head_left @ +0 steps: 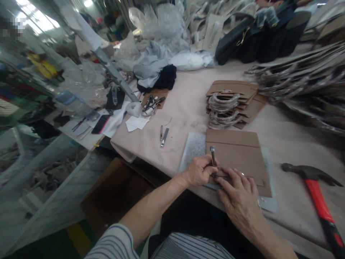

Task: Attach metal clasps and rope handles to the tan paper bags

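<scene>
A worker bends over a pale-covered worktop (191, 99), fingers of the left hand (200, 170) clamped around a slim metal punch (212, 156) that stands nearly upright on a brown panel (235, 151), while the right hand (238, 194) lies over the panel's near edge, its fingers slightly apart. Whether the right fingers pinch anything beneath them cannot be told from here. The panel rests on a pale board (192, 146); with the panel as the clock's centre, the punch stands at about eight o'clock. The piece appears to be midway through its working: a line crosses its far part and an angular outline shows at the near edge, but any mark under the punch's foot is hidden. A claw hammer (315, 190) lies unheld at four o'clock, with the right hand in the way between it and the punch. At twelve, stacked brown panels (231, 87) carry clear-wrapped handles (221, 103); whether those are finished or waiting is unclear. Two small metal tools (165, 136) lie at ten, a heap of layered pieces (309, 79) at two, and dark bags (232, 43) farther off at twelve.
</scene>
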Tool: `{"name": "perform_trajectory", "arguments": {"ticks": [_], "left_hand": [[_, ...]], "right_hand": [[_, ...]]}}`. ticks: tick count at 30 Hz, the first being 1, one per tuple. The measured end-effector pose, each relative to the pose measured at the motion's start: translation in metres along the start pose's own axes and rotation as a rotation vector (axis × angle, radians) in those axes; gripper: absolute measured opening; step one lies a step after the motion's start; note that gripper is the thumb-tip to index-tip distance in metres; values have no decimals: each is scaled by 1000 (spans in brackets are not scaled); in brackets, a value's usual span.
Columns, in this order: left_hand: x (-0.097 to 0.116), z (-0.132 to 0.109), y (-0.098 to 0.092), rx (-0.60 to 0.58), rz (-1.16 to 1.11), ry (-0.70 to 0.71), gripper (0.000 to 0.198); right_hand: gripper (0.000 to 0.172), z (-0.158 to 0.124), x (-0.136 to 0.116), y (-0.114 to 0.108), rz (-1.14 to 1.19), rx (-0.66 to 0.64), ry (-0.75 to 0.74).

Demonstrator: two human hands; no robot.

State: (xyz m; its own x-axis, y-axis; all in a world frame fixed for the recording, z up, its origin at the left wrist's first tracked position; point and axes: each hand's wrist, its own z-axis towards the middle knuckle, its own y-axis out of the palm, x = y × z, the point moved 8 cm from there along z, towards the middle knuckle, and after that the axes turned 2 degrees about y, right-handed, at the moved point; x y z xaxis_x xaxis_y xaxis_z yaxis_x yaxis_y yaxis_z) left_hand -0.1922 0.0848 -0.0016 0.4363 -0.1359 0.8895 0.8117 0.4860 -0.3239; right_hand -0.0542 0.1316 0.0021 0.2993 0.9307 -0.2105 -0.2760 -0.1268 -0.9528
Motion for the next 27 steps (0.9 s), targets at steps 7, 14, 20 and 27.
{"name": "perform_trajectory", "arguments": {"ticks": [7, 14, 20, 27], "left_hand": [[10, -4, 0, 43, 29, 92, 11], [9, -8, 7, 21, 107, 92, 13], [16, -13, 7, 76, 149, 181, 13], [18, -13, 10, 54, 151, 181, 13]], "right_hand": [[33, -7, -10, -7, 10, 4, 153], [33, -12, -14, -8, 2, 10, 174], [36, -16, -10, -3, 11, 30, 175], [29, -26, 4, -48, 187, 244, 22]]}}
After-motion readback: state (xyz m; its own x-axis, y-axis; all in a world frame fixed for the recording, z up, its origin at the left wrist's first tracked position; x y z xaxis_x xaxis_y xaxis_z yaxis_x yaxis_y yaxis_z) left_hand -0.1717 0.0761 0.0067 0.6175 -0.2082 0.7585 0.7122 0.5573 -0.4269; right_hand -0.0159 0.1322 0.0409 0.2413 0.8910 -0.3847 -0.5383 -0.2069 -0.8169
